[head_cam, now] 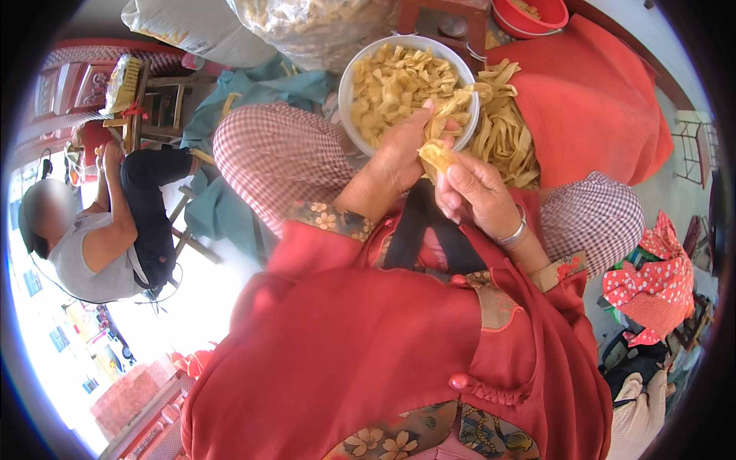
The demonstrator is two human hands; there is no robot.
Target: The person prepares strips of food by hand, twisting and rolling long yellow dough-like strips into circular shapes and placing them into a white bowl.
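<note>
My left hand (405, 144) holds a yellowish flat strip (451, 109), perhaps dried bean curd skin, over the near right rim of a round white basin (346, 115). One end of the strip trails toward the heap on the right. Pinched between the thumb and fingers of my right hand (477, 187) is a folded end (437, 155) of similar material. The two hands nearly meet; whether both grip the same strip is hidden. Short folded yellow pieces (397, 86) fill much of the basin. Long loose strips (506, 138) lie in a tangled heap beside it.
Red cloth (592, 98) spreads right of the heap, below a red basin (532, 20). A clear plastic bag (316, 29) and a white sack (195, 29) stand behind. Teal cloth (264, 86) lies at left, where another person (98, 247) sits working near a wooden stool (167, 109).
</note>
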